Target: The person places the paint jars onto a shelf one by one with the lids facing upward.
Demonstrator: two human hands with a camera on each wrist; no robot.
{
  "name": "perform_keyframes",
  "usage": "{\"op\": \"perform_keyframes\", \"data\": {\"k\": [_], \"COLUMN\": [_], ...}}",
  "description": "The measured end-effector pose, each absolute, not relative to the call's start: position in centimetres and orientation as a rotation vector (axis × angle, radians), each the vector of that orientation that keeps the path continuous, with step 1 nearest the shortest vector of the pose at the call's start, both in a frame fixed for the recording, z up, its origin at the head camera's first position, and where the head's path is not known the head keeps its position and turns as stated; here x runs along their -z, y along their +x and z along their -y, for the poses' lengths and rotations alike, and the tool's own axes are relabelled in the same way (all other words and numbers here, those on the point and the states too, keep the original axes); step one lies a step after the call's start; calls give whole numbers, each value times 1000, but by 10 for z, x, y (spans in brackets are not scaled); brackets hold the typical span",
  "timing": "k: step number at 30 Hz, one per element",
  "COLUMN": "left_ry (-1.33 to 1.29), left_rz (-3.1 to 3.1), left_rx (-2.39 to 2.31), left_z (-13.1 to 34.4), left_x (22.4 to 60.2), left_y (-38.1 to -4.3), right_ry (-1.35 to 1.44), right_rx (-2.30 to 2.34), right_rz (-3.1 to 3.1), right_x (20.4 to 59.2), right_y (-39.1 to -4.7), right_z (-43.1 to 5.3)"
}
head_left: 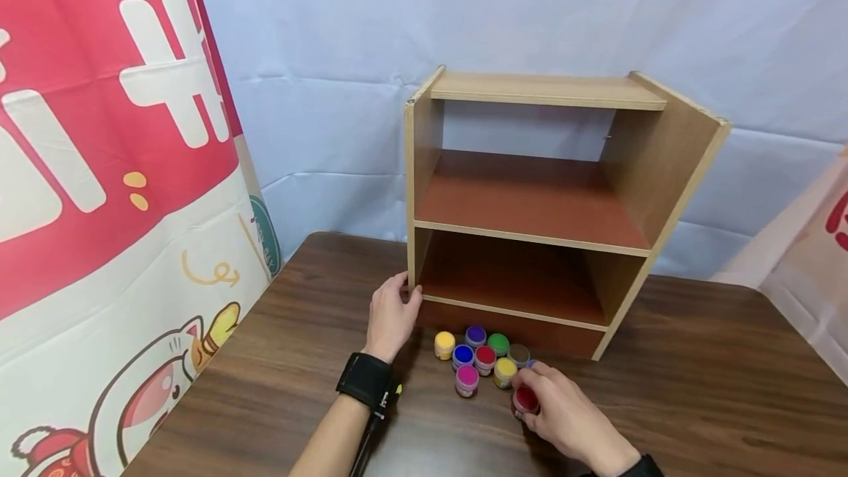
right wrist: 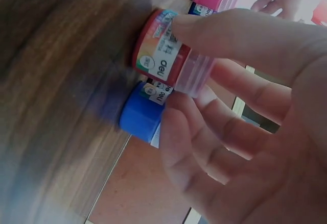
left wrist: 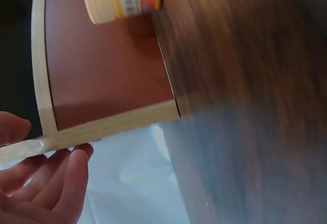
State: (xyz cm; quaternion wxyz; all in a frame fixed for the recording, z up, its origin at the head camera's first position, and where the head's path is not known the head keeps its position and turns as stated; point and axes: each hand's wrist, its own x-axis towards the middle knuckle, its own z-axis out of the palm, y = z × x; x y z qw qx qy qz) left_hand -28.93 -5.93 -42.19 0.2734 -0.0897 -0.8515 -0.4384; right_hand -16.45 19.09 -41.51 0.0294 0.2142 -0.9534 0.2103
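Observation:
My left hand (head_left: 389,317) grips the lower front edge of the left side panel of a small wooden shelf (head_left: 530,240). In the left wrist view its thumb and fingers lie on opposite sides of the pale panel edge (left wrist: 110,128). My right hand (head_left: 571,416) holds a dark red paint jar (right wrist: 162,50) between thumb and fingers, low over the table. Beside those fingers stands a blue jar (right wrist: 140,113), mostly hidden in the head view. Several other jars cluster before the shelf, among them a magenta jar (head_left: 467,381) and a yellow jar (head_left: 505,372).
The shelf stands on a dark wood table (head_left: 298,359) and has two red-brown boards. A pale cloth (head_left: 318,57) hangs behind it, and a printed red and white cloth (head_left: 99,168) hangs at the left. An orange-yellow jar (head_left: 444,345) stands near the shelf's left foot.

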Motion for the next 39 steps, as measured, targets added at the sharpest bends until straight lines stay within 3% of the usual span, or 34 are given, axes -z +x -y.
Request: {"op": "perform_keyframes", "data": {"k": [14,24,39], "left_ry": [-275,-315,-331], "left_rz": [2336,2297,2266], "left_rx": [1022,984,977], "left_z": [63,62,62], "left_x": [424,427,429], "left_y": [-292,-293,-291], "right_ry": [702,700,808], "right_rx": [-598,-598,-703], "right_rz": [2957,2832,2481], "right_x": [398,351,298], "right_y": [-169,-180,-225], "right_z": [-193,-180,-136]}}
